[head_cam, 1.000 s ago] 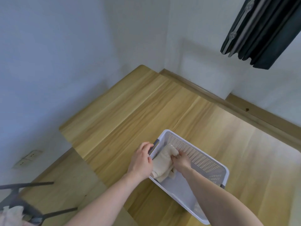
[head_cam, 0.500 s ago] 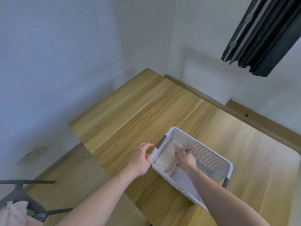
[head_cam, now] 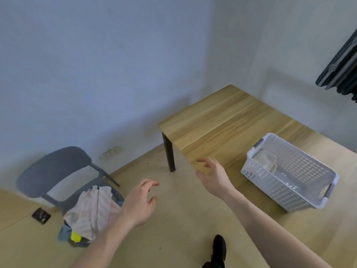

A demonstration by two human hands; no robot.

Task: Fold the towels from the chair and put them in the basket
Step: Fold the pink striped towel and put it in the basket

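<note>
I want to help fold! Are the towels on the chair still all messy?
Yes, messy. The towels lie in a crumpled heap on the grey chair, unfolded.

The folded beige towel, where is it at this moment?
In the head view, the folded beige towel lies inside the white perforated plastic basket, at its far left end, on the light wooden table at the right of the picture.

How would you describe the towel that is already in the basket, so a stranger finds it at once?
Start at the light wooden table by the wall. Near its front edge stands a white perforated plastic basket with grey handles. The folded cream towel lies inside at its far end, the only cloth there; the other towels are heaped on the grey chair.
</note>
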